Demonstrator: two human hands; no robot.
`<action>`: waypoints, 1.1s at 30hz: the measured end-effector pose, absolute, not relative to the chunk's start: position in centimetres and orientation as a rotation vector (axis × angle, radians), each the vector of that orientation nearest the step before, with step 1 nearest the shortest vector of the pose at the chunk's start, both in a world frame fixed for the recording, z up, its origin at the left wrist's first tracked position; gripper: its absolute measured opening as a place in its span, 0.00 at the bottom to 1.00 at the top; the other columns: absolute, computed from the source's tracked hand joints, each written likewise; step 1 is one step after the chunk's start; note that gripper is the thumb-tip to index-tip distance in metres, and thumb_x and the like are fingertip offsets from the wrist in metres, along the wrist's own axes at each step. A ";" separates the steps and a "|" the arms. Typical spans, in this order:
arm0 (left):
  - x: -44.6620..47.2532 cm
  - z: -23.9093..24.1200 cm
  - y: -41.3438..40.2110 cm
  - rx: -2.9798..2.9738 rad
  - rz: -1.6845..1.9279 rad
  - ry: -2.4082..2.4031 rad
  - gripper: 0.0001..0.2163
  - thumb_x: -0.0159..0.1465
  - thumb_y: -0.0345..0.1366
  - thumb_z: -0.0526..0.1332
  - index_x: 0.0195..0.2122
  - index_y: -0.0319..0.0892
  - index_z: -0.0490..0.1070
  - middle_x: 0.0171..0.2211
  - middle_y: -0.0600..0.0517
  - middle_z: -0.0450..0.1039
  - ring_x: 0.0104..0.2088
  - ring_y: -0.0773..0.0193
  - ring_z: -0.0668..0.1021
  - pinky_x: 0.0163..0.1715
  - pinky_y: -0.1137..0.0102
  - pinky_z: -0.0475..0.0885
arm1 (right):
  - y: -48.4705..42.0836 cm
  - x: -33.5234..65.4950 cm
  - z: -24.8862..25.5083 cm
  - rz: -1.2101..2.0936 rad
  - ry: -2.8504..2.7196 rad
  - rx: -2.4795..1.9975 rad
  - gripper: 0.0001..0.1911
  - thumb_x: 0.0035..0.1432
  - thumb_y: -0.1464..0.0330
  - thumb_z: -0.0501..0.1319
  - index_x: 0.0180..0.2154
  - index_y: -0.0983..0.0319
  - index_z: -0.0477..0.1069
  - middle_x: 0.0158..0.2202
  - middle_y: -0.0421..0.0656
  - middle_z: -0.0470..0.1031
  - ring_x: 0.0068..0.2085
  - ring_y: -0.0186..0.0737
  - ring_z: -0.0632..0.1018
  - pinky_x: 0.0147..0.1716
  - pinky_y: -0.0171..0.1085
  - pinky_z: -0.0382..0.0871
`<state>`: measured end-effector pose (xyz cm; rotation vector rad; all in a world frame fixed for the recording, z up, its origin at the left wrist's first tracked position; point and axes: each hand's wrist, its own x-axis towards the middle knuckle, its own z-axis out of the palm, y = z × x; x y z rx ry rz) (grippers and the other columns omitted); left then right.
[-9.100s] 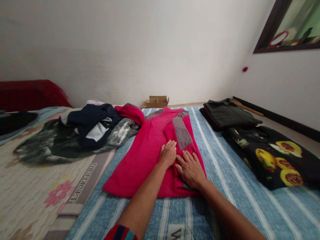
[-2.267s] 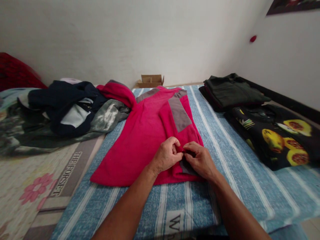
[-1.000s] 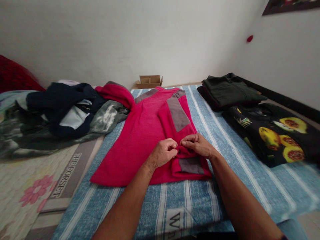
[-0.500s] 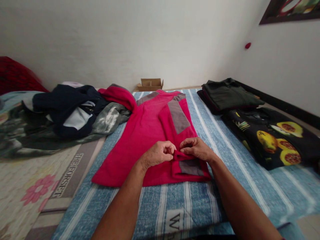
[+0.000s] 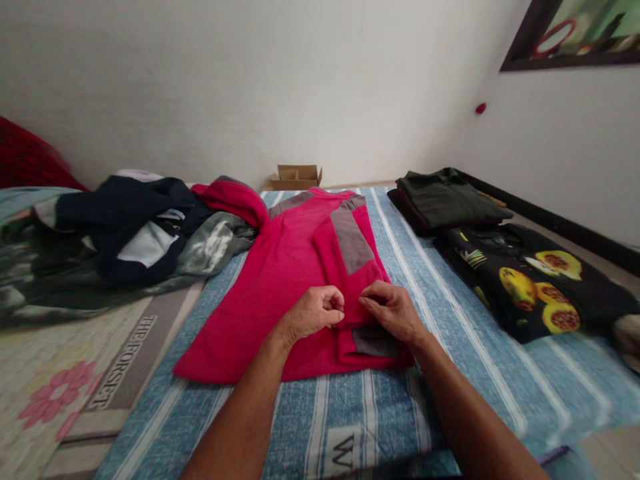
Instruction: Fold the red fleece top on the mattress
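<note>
A pink fleece jacket [image 5: 240, 320] with grey shoulder panels lies spread on the blue striped bedcover. Its right-side sleeve [image 5: 353, 243] is laid down over the body, and the lower part with a grey patch is doubled back near the hem. Just above that fold is my left hand [image 5: 313, 312], fingers curled, with a gap between thumb and forefinger and no cloth visible in it. Facing it across the sleeve, my right hand [image 5: 393, 308] has thumb and fingers a little apart, also without cloth in the grip. The jacket's other sleeve [image 5: 235, 200] stretches left onto the clothes pile.
A heap of loose clothes with a navy garment [image 5: 135, 220] lies on the left. Folded dark clothes [image 5: 450, 200] and a black fruit-print garment [image 5: 540, 280] are on the right. A small cardboard box [image 5: 297, 177] stands by the back wall.
Both hands have let go of the sleeve end they were pinching and moved slightly apart. The raised cloth between them now lies flatter. The camera view has shifted a little.
</note>
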<state>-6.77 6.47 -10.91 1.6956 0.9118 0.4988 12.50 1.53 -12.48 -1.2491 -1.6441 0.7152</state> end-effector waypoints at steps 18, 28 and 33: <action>-7.1 -10.9 6.2 1.656 0.382 0.982 0.09 0.44 0.27 0.57 0.28 0.39 0.66 0.16 0.61 0.65 0.17 0.71 0.68 0.18 0.77 0.60 | 1.0 11.7 -14.1 0.107 -1.949 -1.360 0.10 0.59 0.72 0.54 0.29 0.60 0.72 0.33 0.44 0.74 0.37 0.40 0.73 0.39 0.39 0.67; -6.8 -10.9 5.9 1.771 0.400 1.022 0.08 0.49 0.29 0.56 0.30 0.38 0.69 0.17 0.60 0.64 0.16 0.71 0.67 0.18 0.76 0.60 | 1.0 11.3 -15.2 -0.122 -1.954 -1.570 0.11 0.55 0.69 0.59 0.41 0.63 0.72 0.48 0.51 0.72 0.52 0.52 0.70 0.52 0.50 0.64; -6.4 -11.2 6.0 2.002 0.454 1.078 0.04 0.53 0.31 0.56 0.28 0.39 0.71 0.20 0.57 0.67 0.21 0.69 0.70 0.21 0.75 0.62 | 0.9 11.3 -15.8 -0.127 -1.930 -1.540 0.11 0.57 0.68 0.57 0.41 0.62 0.73 0.49 0.51 0.72 0.53 0.51 0.70 0.52 0.51 0.64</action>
